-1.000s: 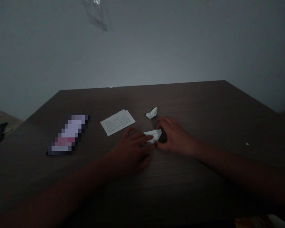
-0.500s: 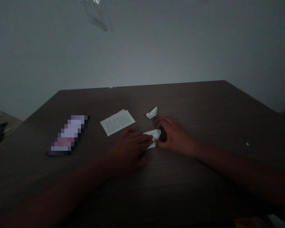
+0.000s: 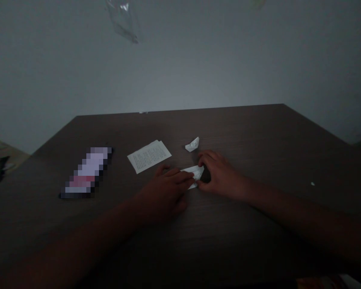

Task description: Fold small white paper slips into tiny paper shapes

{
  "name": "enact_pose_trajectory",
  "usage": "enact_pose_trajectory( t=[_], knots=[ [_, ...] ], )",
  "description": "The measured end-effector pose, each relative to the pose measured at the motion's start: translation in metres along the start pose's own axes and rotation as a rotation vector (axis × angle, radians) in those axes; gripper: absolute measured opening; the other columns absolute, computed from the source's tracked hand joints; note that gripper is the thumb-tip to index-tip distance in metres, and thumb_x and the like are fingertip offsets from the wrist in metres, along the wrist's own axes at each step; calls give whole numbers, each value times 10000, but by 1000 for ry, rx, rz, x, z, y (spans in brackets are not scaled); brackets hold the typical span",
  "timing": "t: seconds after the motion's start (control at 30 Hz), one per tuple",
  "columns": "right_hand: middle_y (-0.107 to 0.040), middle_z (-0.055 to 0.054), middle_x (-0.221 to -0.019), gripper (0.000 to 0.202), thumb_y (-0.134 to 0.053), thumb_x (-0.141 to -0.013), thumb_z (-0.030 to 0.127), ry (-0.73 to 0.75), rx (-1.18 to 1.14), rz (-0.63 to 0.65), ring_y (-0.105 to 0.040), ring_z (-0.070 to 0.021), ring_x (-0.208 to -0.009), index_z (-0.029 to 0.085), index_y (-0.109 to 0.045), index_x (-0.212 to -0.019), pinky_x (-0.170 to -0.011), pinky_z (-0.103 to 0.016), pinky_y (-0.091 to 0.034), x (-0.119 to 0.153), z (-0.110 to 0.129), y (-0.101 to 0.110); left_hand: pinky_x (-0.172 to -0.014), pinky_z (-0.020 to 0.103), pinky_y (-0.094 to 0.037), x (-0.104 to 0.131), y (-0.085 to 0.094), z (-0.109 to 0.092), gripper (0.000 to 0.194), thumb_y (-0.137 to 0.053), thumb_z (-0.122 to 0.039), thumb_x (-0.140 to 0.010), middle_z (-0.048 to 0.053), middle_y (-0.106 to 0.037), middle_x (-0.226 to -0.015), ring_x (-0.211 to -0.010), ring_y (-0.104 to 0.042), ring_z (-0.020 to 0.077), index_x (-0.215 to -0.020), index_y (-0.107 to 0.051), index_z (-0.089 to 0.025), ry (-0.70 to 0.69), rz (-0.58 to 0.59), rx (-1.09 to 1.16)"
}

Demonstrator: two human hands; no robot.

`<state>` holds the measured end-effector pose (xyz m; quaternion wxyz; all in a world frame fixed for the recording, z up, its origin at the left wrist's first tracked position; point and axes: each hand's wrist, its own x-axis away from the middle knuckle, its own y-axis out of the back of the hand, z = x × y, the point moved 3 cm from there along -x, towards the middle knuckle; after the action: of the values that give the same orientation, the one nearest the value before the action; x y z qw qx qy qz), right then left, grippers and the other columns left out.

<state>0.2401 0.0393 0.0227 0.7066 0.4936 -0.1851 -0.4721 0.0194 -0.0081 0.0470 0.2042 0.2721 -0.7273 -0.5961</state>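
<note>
A small piece of folded printed paper (image 3: 199,170) lies on the table in front of me. My left hand (image 3: 170,188) rests over its left part, fingers stretched out and pressing it down. At the right end of the paper, my right hand (image 3: 218,172) curls its thumb and fingers around the edge, with a gap between hand and paper. Just beyond the right hand stands a small folded paper boat (image 3: 192,144). Part of the paper is hidden beneath my left fingers.
Printed paper sheets (image 3: 149,156) lie stacked beyond my left hand. Farther left is a phone (image 3: 88,170) with a blurred screen. A tiny white scrap (image 3: 312,184) sits on the right of the dark wooden table (image 3: 243,128). A clear plastic bag (image 3: 123,20) hangs on the wall.
The whole view has shifted slightly. Both hands stay at the folded paper, with only a slight shift of the right fingers along its edge.
</note>
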Motion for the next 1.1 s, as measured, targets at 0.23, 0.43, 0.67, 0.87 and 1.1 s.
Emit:
enact_pose_trajectory(
  t=[0.23,0.43,0.67,0.87,1.1],
  knots=[
    [-730,-139,-1321,320,-885,-874,327,-61,29,-34,-697,-403,-1316,264,-665,-1098,-1121,-597,-601,-13,-26,3,-1335,690,-443,-1,-2,3,573,-710,-212,-1024,143,-723,-1658,-1485,-693,395,-1597,-703,-223,3,13,-10],
    [-728,-157,-1332,297,-858,-890,321,-111,71,-91,-702,-409,-1306,255,-658,-1098,-1097,-620,-614,-20,-45,7,-1305,665,-465,0,-4,5,555,-704,-203,-1023,131,-734,-1649,-1474,-701,382,-1577,-709,-233,-7,4,-10],
    [-726,-151,-1404,310,-869,-890,329,-4,48,-33,-690,-418,-1348,267,-660,-1111,-1143,-626,-593,-7,-20,2,-1312,705,-445,0,-6,5,560,-698,-188,-1031,134,-738,-1642,-1482,-701,399,-1590,-686,-209,1,-1,-6],
    [-727,-146,-1435,360,-905,-872,322,38,29,-19,-670,-422,-1394,271,-678,-1146,-1175,-626,-575,-2,-9,1,-1324,700,-449,0,-2,3,581,-712,-180,-1025,128,-732,-1654,-1480,-705,394,-1604,-686,-215,1,1,2],
    [-747,-157,-1323,277,-857,-881,306,-79,39,-103,-703,-425,-1341,267,-650,-1062,-1128,-632,-603,-17,-42,5,-1325,686,-448,-1,-2,7,488,-688,-218,-1079,145,-747,-1633,-1477,-709,382,-1565,-724,-205,-6,-6,8]
  ],
)
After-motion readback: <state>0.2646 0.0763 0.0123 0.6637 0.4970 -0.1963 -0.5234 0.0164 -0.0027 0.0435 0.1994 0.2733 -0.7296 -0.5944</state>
